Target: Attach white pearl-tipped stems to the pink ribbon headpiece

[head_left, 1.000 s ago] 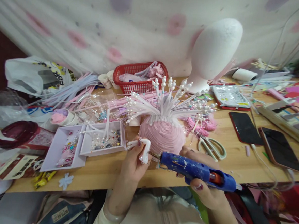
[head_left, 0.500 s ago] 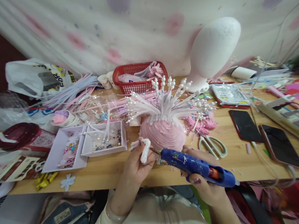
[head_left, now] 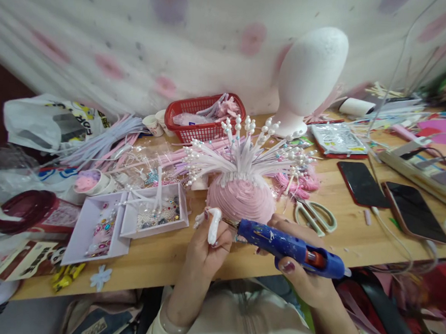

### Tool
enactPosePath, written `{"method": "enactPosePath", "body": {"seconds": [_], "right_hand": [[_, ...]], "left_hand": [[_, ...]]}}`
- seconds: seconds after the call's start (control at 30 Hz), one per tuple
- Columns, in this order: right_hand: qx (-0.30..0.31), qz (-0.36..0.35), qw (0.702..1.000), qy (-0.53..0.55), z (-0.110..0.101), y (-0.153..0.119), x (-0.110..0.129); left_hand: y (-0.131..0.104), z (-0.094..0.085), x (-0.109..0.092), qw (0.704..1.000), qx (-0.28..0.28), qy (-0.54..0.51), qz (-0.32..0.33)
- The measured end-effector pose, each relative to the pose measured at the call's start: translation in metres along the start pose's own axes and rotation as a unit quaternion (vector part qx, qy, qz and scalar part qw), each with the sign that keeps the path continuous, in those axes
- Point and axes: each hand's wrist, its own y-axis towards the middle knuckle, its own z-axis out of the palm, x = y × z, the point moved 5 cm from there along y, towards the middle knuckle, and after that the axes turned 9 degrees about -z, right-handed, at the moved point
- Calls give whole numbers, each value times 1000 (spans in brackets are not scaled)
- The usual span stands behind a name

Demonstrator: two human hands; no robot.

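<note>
Shifted slightly up and left since half a second ago: both hands and tool, nozzle closer to the white piece. Left hand (head_left: 207,245) pinched shut around a small bent white fuzzy stem (head_left: 214,225), upright just in front of the pink wound dome headpiece with pearl-tipped white sprays (head_left: 241,199) at the wooden table's (head_left: 151,258) near edge. Right hand (head_left: 299,276) wrapped tight around a blue paint-flecked glue gun (head_left: 289,247), lying level, metal tip touching or just beside the stem. Green-handled scissors (head_left: 317,217) beside the dome, unmoved.
</note>
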Motion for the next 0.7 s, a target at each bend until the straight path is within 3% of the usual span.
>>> {"method": "enactPosePath", "body": {"seconds": [0.37, 0.7], "right_hand": [[8, -37, 999, 24, 0, 1, 12], [-14, -58, 998, 11, -5, -5, 10]], "left_hand": [[-2, -3, 4, 999, -29, -20, -22], [-4, 4, 3, 995, -76, 61, 29]]}}
